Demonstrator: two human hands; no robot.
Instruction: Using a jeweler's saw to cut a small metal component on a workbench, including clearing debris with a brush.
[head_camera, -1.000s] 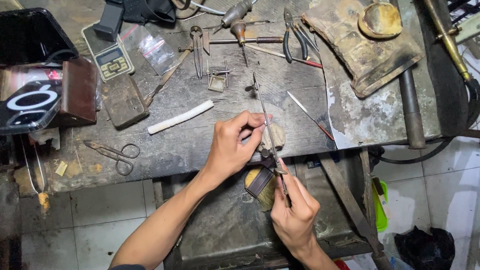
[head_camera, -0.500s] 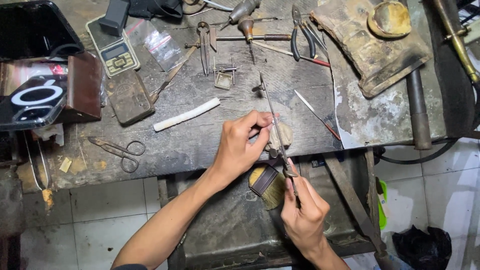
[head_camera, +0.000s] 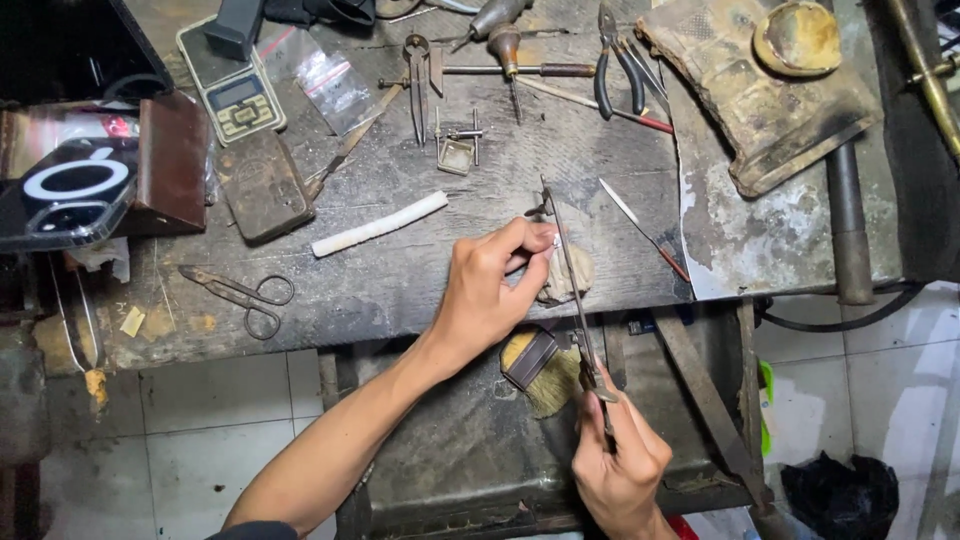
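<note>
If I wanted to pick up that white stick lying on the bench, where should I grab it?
Pinch the white stick at its middle, coming straight down from above. It lies flat on the workbench, slightly slanted, with bare bench along both long sides, so fingers fit either side. The middle probably keeps it balanced. The left hand is nearest; the right hand holds a thin tool.

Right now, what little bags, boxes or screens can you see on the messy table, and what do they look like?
Pocket scale: far left of the bench, flat grey rectangle with a small dim screen and buttons.
Clear plastic bag: just right of the scale, small, see-through, red strip on top.
Phone: left edge, dark, glossy, white ring on it.
</note>
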